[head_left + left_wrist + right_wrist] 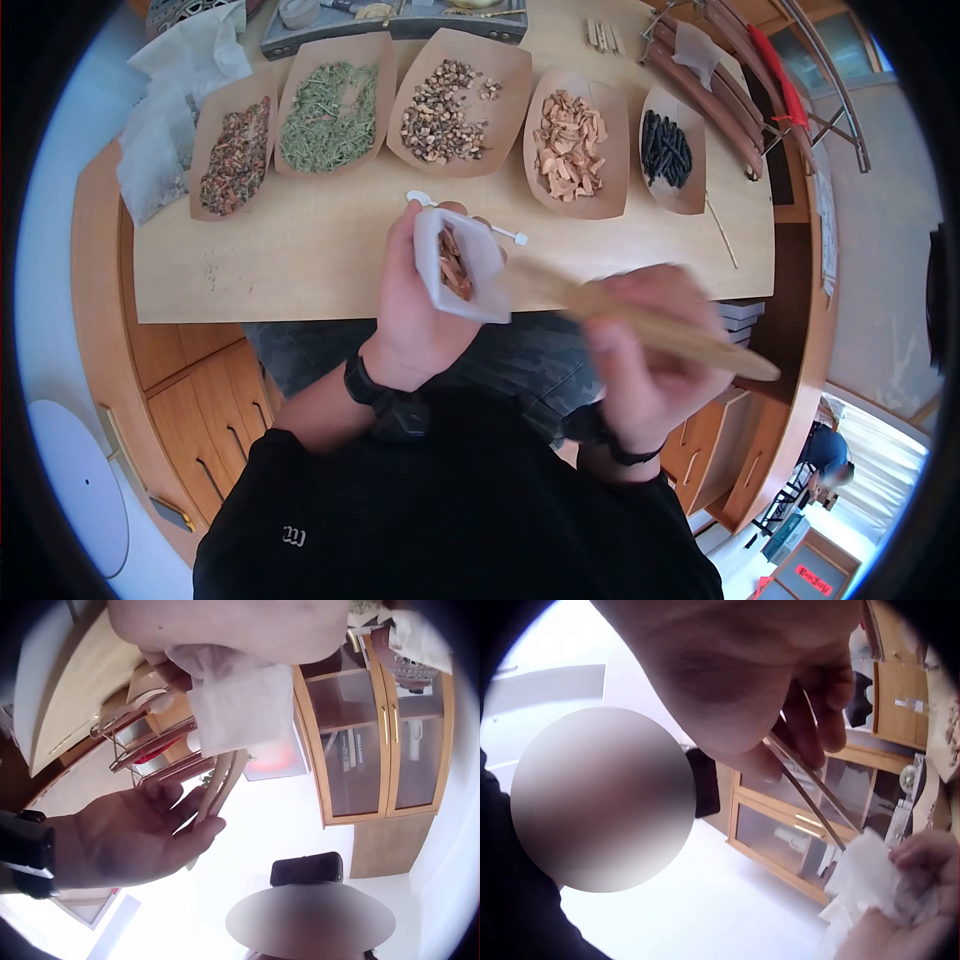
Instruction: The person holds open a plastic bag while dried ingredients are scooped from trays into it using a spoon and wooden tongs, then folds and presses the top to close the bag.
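Observation:
My left hand (420, 340) holds a small white pouch (486, 285) with its mouth facing up, over the table's front edge. Reddish-brown dried slices (453, 268) show inside it. Wooden tongs (700, 343) are gripped between the thumb and fingers of my right hand (640, 395), blurred in the head view. Their far end points at the pouch. In the right wrist view both prongs (814, 802) reach the pouch's edge, and its thin white material (866, 874) looks crumpled. The left wrist view shows the tongs (219, 780) just beneath the pouch (244, 709).
Paper trays line the table's far side: mixed dried bits (235, 165), green herb (330, 120), chopped pieces (440, 115), pale slices (570, 150), dark sticks (666, 150). A white spoon (519, 238) lies behind the pouch. Brown rack (705, 95) stands far right; plastic bags (160, 150) lie left.

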